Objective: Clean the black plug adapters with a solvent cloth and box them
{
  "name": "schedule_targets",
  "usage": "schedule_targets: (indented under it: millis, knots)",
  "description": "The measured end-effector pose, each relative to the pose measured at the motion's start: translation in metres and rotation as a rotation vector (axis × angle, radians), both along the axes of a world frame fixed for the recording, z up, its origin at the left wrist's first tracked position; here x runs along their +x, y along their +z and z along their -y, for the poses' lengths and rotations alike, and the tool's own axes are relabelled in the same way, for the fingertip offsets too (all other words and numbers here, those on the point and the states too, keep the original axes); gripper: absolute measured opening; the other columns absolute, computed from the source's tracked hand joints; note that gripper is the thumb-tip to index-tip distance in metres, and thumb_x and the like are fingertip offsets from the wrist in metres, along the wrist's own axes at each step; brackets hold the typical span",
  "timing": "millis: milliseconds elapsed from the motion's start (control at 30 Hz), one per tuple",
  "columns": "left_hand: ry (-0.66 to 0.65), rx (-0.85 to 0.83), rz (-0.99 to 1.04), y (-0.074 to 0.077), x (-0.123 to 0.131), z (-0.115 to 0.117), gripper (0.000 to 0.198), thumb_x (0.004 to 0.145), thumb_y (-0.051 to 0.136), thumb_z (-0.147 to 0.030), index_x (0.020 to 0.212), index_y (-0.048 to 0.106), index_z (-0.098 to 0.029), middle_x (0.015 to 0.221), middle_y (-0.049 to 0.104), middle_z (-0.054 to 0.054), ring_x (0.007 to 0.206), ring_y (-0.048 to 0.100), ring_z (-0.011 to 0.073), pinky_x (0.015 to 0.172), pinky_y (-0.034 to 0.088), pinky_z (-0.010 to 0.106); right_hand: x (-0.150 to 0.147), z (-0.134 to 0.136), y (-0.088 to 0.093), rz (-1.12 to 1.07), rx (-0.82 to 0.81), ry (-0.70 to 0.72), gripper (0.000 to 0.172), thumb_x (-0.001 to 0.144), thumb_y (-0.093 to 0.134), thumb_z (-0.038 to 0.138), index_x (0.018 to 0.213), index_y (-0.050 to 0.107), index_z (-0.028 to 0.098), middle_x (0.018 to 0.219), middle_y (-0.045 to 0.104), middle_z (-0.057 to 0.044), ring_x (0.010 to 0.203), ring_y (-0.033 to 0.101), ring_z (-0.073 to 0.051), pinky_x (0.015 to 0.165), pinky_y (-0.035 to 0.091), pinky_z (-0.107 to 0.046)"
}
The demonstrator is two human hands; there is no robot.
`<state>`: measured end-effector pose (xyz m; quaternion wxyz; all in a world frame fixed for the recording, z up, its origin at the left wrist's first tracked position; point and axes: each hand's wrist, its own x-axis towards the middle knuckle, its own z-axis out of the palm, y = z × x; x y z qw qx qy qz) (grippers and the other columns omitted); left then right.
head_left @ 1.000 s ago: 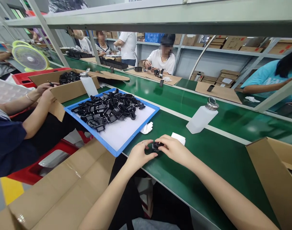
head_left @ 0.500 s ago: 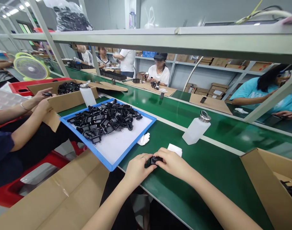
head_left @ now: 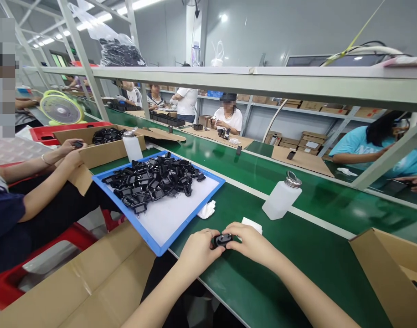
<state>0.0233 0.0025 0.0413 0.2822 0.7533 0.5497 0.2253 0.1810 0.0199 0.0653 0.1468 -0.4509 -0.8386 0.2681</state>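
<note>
On the glossy green tabletop (head_left: 307,255), a flat blue-rimmed white tray (head_left: 170,214) lies at ten o'clock. The left hand (head_left: 198,249) at nine and right hand (head_left: 249,241) at three, equally near, fingertips nearly closed, pinch between them a small oval black plastic piece (head_left: 223,240), long axis roughly nine-to-three.

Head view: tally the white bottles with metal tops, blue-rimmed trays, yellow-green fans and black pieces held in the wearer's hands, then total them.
White bottles: 2
Blue-rimmed tray: 1
Yellow-green fan: 1
Black piece between left hand and right hand: 1
Total: 5
</note>
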Motion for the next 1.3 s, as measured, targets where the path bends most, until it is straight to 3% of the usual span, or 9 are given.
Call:
schedule_targets:
  millis: [300,400,600,833,1167,1300]
  knots:
    - [-0.033,0.003,-0.036,0.006,0.000,0.000,0.024,0.066,0.046,-0.031,0.086,0.057,-0.023,0.074,0.059,0.000,0.066,0.053,0.0135,0.058,0.037,0.022,0.000,-0.003,-0.012,-0.174,-0.090,-0.037,0.016,0.065,0.055,0.015,0.080,0.059,0.021,0.085,0.059,0.002,0.081,0.052,-0.013,0.073,0.039,-0.021]
    - [-0.052,-0.011,-0.118,0.010,0.000,-0.001,0.024,0.066,0.047,-0.032,0.085,0.058,-0.023,0.071,0.058,0.001,0.066,0.053,0.0153,0.056,0.036,0.023,0.000,-0.002,-0.009,-0.113,-0.132,-0.040,0.018,0.066,0.054,0.018,0.083,0.058,0.022,0.085,0.060,0.003,0.080,0.053,-0.014,0.071,0.039,-0.023]
    - [-0.042,-0.001,-0.179,0.013,0.004,0.000,0.020,0.065,0.050,-0.028,0.082,0.058,-0.022,0.071,0.059,0.001,0.067,0.053,0.0167,0.056,0.035,0.024,0.001,0.002,-0.005,0.029,-0.065,-0.015,0.028,0.065,0.057,0.020,0.092,0.056,0.024,0.094,0.059,0.000,0.087,0.052,-0.019,0.074,0.038,-0.027]
    - [-0.075,0.027,-0.192,0.008,0.002,0.002,0.018,0.065,0.051,-0.033,0.078,0.056,-0.022,0.072,0.058,0.001,0.066,0.054,0.0164,0.054,0.034,0.023,-0.003,0.007,-0.003,0.132,-0.074,-0.067,0.023,0.064,0.056,0.017,0.086,0.051,0.022,0.081,0.060,0.001,0.074,0.054,-0.017,0.060,0.040,-0.024]
    - [-0.097,0.088,-0.236,0.003,0.001,0.002,0.023,0.067,0.045,-0.030,0.086,0.055,-0.022,0.071,0.056,0.002,0.064,0.054,0.0173,0.053,0.035,0.024,-0.001,0.003,-0.006,0.067,-0.071,-0.062,0.022,0.063,0.058,0.021,0.085,0.054,0.022,0.083,0.059,0.001,0.076,0.053,-0.016,0.063,0.039,-0.024]
    - [-0.135,0.047,-0.270,0.010,0.001,0.001,0.023,0.068,0.048,-0.034,0.084,0.056,-0.021,0.072,0.058,0.004,0.065,0.055,0.0189,0.053,0.036,0.025,-0.001,0.001,-0.007,0.071,-0.110,-0.074,0.022,0.061,0.060,0.023,0.082,0.056,0.022,0.083,0.060,0.000,0.079,0.054,-0.017,0.065,0.040,-0.025]
